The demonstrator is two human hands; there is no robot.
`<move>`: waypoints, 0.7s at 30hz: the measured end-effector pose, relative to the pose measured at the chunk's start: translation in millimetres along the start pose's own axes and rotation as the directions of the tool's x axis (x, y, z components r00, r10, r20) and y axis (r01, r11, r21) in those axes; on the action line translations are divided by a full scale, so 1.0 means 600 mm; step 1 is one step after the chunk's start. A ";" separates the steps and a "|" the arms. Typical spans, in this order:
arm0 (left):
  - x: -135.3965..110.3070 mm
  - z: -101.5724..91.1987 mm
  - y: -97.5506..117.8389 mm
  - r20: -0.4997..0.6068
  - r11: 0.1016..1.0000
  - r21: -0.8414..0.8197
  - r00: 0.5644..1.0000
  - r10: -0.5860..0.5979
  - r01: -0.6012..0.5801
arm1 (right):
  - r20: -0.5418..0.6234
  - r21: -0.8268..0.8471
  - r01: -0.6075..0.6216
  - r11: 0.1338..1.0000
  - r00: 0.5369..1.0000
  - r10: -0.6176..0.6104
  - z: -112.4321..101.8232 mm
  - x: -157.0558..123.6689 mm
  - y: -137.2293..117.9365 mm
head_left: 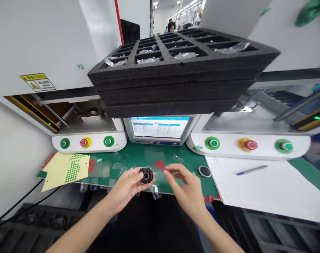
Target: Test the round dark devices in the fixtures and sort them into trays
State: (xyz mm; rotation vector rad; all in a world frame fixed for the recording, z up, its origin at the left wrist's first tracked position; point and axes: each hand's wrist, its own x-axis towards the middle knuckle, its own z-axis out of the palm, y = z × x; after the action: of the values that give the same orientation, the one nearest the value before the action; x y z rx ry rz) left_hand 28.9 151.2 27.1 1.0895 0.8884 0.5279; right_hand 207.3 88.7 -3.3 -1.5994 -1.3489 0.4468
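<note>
My left hand [130, 182] is closed around a small round black part [146, 175] with a ring of markings and pin-like dots at its centre. A red spot shows on the part's right edge. To the right, my right hand [185, 186] has thumb and forefinger pinched together; what they hold, if anything, is too small to make out. Just beside those fingertips lies a group of red stickers [159, 164] on the green mat. Another round, dark disc with a pale rim [204, 171] rests right of my right hand.
A tall stack of black foam trays [176, 84] rises above the monitor [160, 128]. Machine panels with push buttons flank it, including red emergency stops [250, 144]. Yellow sticker sheets [67, 170] lie left; a pen [252, 170] lies on white paper [270, 193] at right.
</note>
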 end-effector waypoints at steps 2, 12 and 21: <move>-0.030 0.039 -0.013 -0.097 0.994 -0.099 0.995 0.028 -0.038 | -0.105 0.210 0.024 0.977 0.995 -0.002 -0.015 -0.046 -0.024; -0.131 0.130 -0.067 -0.120 0.834 0.323 0.855 0.505 -0.447 | -0.161 0.685 0.075 0.725 0.986 0.050 -0.059 -0.132 -0.066; -0.143 0.111 -0.042 0.206 0.442 0.524 0.611 0.764 -0.728 | -0.297 0.557 0.348 0.755 0.931 -0.210 -0.058 -0.154 -0.063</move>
State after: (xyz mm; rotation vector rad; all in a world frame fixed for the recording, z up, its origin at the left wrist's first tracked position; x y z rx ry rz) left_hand 34.9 41.3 46.8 2.0760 0.5613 1.0888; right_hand 183.7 -12.1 17.7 -0.8655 -1.1013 0.4431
